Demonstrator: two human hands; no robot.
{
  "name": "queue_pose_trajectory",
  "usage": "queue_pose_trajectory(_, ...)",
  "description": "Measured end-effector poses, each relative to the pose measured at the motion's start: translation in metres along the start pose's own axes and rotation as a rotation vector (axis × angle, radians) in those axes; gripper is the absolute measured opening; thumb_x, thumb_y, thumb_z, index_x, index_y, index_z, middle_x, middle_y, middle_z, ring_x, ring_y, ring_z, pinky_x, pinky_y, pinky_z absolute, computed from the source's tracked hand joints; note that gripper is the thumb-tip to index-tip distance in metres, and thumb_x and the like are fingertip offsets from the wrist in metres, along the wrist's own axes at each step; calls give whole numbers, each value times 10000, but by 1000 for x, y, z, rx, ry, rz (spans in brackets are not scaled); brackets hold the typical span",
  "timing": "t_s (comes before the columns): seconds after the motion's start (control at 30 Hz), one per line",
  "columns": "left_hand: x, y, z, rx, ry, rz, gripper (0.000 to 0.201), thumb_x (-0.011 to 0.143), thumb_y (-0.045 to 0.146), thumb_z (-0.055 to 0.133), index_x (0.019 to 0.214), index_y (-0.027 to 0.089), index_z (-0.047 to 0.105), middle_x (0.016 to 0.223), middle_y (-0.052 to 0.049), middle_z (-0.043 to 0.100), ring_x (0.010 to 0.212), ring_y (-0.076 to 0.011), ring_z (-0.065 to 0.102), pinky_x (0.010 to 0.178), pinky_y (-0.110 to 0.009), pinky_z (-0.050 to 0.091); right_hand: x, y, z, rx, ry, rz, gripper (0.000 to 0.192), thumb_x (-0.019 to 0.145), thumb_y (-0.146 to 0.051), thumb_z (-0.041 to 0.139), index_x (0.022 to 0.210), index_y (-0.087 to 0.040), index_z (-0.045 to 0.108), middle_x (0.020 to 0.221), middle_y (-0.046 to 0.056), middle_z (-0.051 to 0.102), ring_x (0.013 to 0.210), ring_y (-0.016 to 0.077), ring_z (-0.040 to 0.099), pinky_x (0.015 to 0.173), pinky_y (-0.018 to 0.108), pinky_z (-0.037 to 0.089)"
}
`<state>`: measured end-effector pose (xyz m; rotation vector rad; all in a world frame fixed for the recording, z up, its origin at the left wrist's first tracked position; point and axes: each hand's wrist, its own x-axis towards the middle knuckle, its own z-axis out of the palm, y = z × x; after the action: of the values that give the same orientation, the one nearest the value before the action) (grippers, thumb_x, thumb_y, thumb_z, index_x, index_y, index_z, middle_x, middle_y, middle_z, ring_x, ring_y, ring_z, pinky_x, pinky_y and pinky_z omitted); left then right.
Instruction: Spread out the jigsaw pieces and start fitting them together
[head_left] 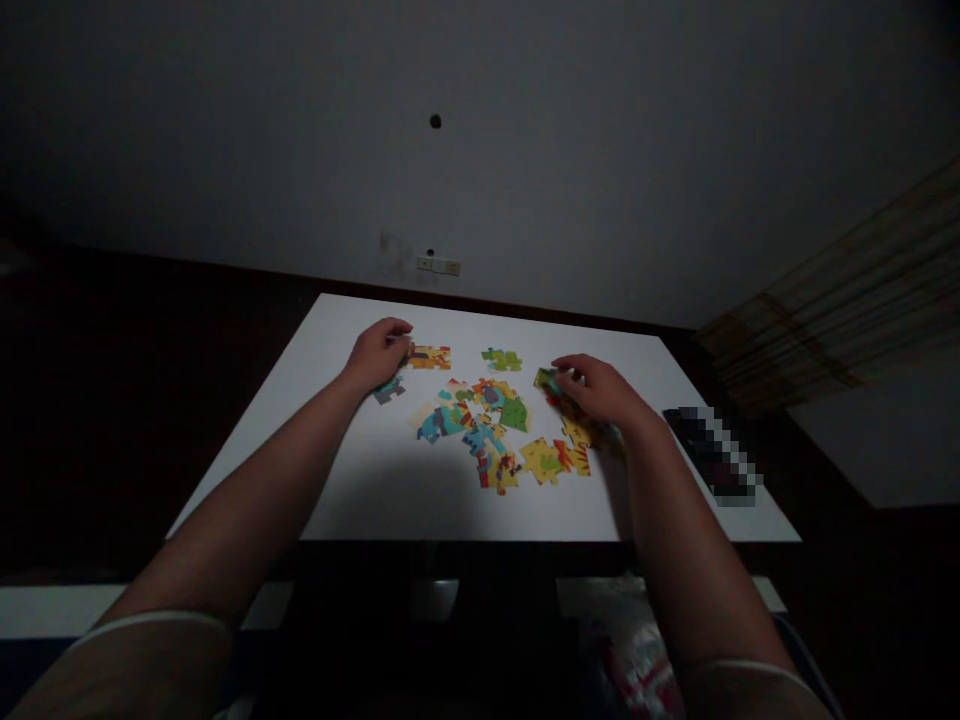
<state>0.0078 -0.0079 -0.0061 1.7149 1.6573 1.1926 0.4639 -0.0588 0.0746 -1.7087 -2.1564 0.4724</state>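
Observation:
My left hand (381, 352) is at the far left part of the white table (345, 490). Its fingers are curled at the left end of an orange puzzle piece (431, 357), and a grey-blue puzzle piece (390, 391) lies just below it. On the right, my right hand (598, 390) has bent fingers around a green puzzle piece (545, 378), tilted against other pieces partly hidden under the hand. Between the hands lies a loose cluster of colourful puzzle pieces (487, 430), some overlapping. Yellow puzzle pieces (551, 460) sit nearer me, and a separate green piece (502, 359) lies farther back.
A dark object (694, 440), partly pixelated, rests at the table's right edge. Behind the table stands a grey wall with sockets (439, 266). A striped curtain (817, 290) hangs at right. Below the front edge is a clear plastic bag (637, 650).

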Motion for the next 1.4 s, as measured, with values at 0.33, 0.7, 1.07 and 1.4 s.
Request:
queue_pose_trajectory(0.33,-8,11,-7,285,-168,275,363,983,360,693,1280,256,875,1377,-150,874,1378,-417,777,1283,-640,631,25,28,19,31,-110,-55,319,1009,-277,880,1311,-174,873,1272,184,887,1143,338,780,1094,464,624)
queue_pose_trajectory(0.7,-27,46,6,333,-315,494,393,1010,442,671,1274,269,904,1392,-164,884,1383,-451,777,1249,-671,627,34,64,23,252,170,156,419,1122,-413,601,1408,-266,870,1074,68,895,1002,329,831,992,481,712)
queue_pose_trajectory(1.07,-38,64,11,340,-436,531,408,1074,541,683,1340,331,909,1463,-140,885,1479,-442,765,1329,-683,586,29,86,7,-207,185,183,395,1158,-242,624,1387,-206,944,1445,221,867,1392,423,791,1282,582,623)
queue_pose_trajectory(1.4,-84,89,42,276,-650,755,644,1027,422,883,1664,432,786,1777,-100,764,1691,-397,682,1448,-604,547,19,37,6,-141,-108,-95,448,979,-536,1011,1321,-277,883,1372,147,875,1266,401,803,1155,519,660)
